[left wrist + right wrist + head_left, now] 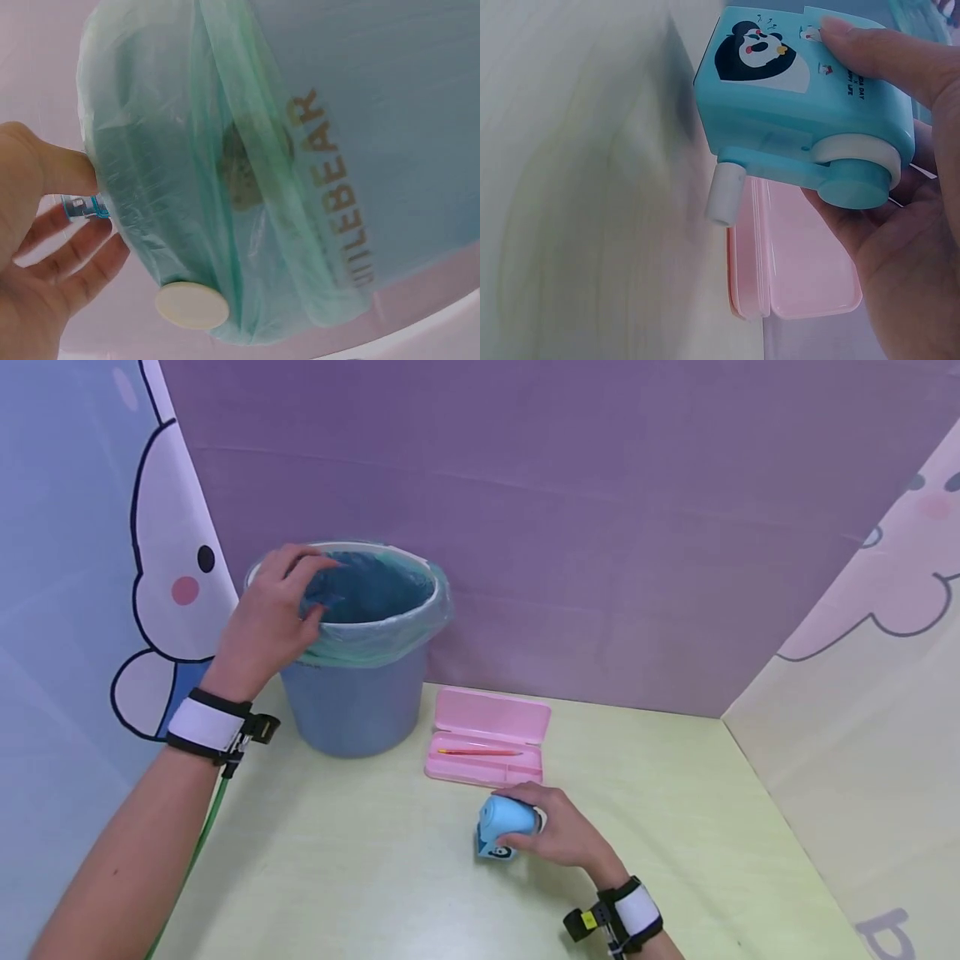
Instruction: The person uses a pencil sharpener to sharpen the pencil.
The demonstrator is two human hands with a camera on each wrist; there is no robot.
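My left hand [273, 618] is at the near left rim of a blue-grey trash bin [352, 702] lined with a thin green bag [172, 150]. Between its thumb and fingers it pinches a small clear piece with a blue edge [86, 207], mostly hidden by the fingers and the bag; I cannot tell its kind. Low over the table, my right hand [558, 827] grips a light blue crank pencil sharpener [780, 105] with a panda print, thumb on one face. Its white-knobbed crank [726, 195] points toward the tabletop in the right wrist view.
Behind the right hand, an open pink pencil case [491, 718] lies on the pale table [360, 860], with a red pencil [480, 752] in its tray. A purple wall [562, 527] rises at the back. Printed panels stand left and right. A green cable [198, 852] runs along the left forearm.
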